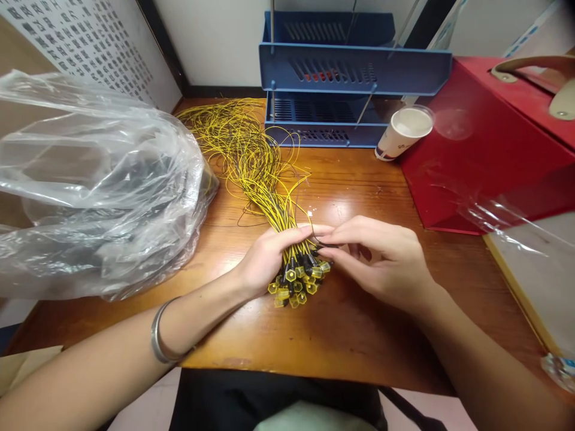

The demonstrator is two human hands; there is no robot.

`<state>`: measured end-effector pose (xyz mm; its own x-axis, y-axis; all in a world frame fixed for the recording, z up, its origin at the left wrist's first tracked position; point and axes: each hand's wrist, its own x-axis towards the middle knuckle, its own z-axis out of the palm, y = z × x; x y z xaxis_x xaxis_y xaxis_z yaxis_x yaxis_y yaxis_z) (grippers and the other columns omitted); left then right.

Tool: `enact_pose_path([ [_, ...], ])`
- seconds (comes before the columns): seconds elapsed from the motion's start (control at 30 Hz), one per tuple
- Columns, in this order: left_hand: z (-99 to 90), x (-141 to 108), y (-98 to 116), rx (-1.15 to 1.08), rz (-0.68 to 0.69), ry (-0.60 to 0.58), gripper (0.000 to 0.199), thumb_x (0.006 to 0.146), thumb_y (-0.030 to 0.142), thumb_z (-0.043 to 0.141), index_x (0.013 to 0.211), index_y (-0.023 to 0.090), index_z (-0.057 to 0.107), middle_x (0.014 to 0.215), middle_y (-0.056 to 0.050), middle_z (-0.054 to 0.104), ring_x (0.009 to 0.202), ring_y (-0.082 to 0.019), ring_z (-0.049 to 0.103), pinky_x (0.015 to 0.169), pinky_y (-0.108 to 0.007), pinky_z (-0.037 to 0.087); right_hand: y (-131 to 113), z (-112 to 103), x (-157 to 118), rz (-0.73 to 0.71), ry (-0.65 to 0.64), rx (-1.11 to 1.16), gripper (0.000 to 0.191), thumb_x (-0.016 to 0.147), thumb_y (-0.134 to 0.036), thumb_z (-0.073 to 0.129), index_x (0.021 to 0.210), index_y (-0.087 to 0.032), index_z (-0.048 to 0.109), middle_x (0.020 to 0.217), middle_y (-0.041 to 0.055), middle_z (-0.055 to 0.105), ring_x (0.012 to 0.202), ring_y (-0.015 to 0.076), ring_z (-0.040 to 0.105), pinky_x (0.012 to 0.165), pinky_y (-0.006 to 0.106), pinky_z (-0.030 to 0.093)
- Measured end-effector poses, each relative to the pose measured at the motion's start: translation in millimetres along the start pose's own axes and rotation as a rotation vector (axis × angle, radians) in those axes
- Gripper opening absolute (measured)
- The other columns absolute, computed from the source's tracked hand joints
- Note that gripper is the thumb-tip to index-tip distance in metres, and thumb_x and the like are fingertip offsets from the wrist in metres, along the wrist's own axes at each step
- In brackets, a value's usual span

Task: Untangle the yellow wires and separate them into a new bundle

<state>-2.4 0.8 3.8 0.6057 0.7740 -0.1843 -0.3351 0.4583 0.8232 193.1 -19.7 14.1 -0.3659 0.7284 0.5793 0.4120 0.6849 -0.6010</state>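
My left hand is closed around a bundle of yellow and black wires, just above their ends. Those ends carry black sleeves and clear yellow hexagonal caps, which hang together below the hand over the table. At the bundle's right side, my right hand pinches a thin dark strand between thumb and forefinger; whether it is a wire or a tie I cannot tell. The loose length of the wires runs back in a tangled heap towards the wall.
A clear plastic bag with dark contents fills the left side. Blue tiered trays stand at the back, beside a tilted paper cup. On the right is a red box with a beige handle. The wooden table ends near my lap.
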Motion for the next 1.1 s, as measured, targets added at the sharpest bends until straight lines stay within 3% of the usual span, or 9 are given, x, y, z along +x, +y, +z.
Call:
enact_pose_path([
  [0.13, 1.0, 0, 1, -0.065, -0.014, -0.056, 0.032, 0.095, 0.025, 0.055, 0.109, 0.012, 0.08, 0.115, -0.01, 0.076, 0.117, -0.028, 0.067, 0.112, -0.039, 0.043, -2, -1, 1, 0.052, 0.004, 0.004, 0.012, 0.085, -0.012, 0.078, 0.092, -0.023, 0.076, 0.084, 0.0041, 0.078, 0.063, 0.0148, 0.067, 0.059, 0.028, 0.052],
  [0.33, 4.7, -1, 3, 0.043, -0.005, -0.01, 0.034, 0.099, 0.035, 0.056, 0.113, 0.013, 0.079, 0.117, -0.01, 0.076, 0.111, -0.026, 0.069, 0.106, -0.035, 0.047, -3, 0, -1, 0.075, 0.012, -0.004, 0.012, 0.089, -0.015, 0.075, 0.093, -0.026, 0.076, 0.09, 0.0051, 0.079, 0.074, 0.0187, 0.073, 0.065, 0.032, 0.058],
  [0.47, 5.7, 0, 1, 0.089, -0.047, 0.104, 0.035, 0.098, 0.038, 0.058, 0.108, 0.013, 0.08, 0.108, -0.009, 0.078, 0.108, -0.026, 0.07, 0.098, -0.032, 0.051, -5, -1, 0, -0.041, -0.118, 0.094, 0.016, 0.092, -0.009, 0.066, 0.099, -0.02, 0.077, 0.095, 0.0084, 0.078, 0.099, 0.0209, 0.075, 0.086, 0.031, 0.06],
  [0.57, 6.5, 0, 1, 0.104, -0.032, 0.134, 0.032, 0.097, 0.033, 0.057, 0.101, 0.014, 0.081, 0.107, -0.006, 0.078, 0.106, -0.024, 0.071, 0.098, -0.03, 0.05, -8, -4, 2, -0.039, -0.188, 0.159, 0.018, 0.095, -0.011, 0.061, 0.102, -0.013, 0.078, 0.101, 0.0138, 0.075, 0.103, 0.0227, 0.073, 0.089, 0.032, 0.059],
  [0.67, 7.3, 1, 2, 0.108, -0.039, 0.133, 0.032, 0.097, 0.031, 0.056, 0.098, 0.012, 0.081, 0.101, -0.007, 0.079, 0.099, -0.022, 0.073, 0.097, -0.03, 0.051, -10, -4, 3, 0.101, -0.028, 0.107, 0.018, 0.097, -0.015, 0.061, 0.094, -0.016, 0.078, 0.095, 0.0107, 0.075, 0.089, 0.0201, 0.072, 0.081, 0.031, 0.057],
  [0.77, 7.3, 2, 2, 0.085, -0.074, 0.097, 0.034, 0.095, 0.034, 0.057, 0.1, 0.009, 0.08, 0.099, -0.01, 0.079, 0.098, -0.025, 0.073, 0.094, -0.034, 0.054, -8, 0, 7, 0.385, 0.092, 0.064, 0.013, 0.096, -0.025, 0.066, 0.092, -0.019, 0.077, 0.086, 0.0057, 0.075, 0.078, 0.0195, 0.069, 0.07, 0.031, 0.054],
  [0.87, 6.0, 2, 3, 0.128, -0.05, 0.098, 0.031, 0.091, 0.035, 0.063, 0.102, 0.01, 0.079, 0.101, -0.01, 0.079, 0.105, -0.027, 0.072, 0.099, -0.036, 0.052, -5, 5, 18, 0.598, -0.156, 0.301, 0.031, 0.097, -0.044, 0.063, 0.083, -0.019, 0.075, 0.077, 0.003, 0.072, 0.071, 0.0195, 0.067, 0.063, 0.03, 0.052],
  [0.97, 4.2, 0, 3, 0.23, -0.012, 0.083, 0.03, 0.089, 0.036, 0.066, 0.102, 0.012, 0.079, 0.097, -0.009, 0.079, 0.109, -0.029, 0.07, 0.101, -0.037, 0.052, 1, 10, 37, 0.638, -0.479, 0.507, 0.046, 0.094, -0.058, 0.063, 0.069, -0.02, 0.071, 0.065, 0.0012, 0.066, 0.062, 0.0185, 0.061, 0.057, 0.03, 0.05],
  [1.1, 5.2, -3, 4, 0.287, -0.02, 0.053, 0.03, 0.09, 0.036, 0.063, 0.102, 0.013, 0.079, 0.093, -0.01, 0.078, 0.111, -0.031, 0.069, 0.1, -0.04, 0.053, 9, 22, 62, 0.685, -0.689, 0.636, 0.04, 0.086, -0.056, 0.074, 0.069, -0.019, 0.076, 0.064, 0.0033, 0.07, 0.06, 0.02, 0.063, 0.056, 0.032, 0.053],
])
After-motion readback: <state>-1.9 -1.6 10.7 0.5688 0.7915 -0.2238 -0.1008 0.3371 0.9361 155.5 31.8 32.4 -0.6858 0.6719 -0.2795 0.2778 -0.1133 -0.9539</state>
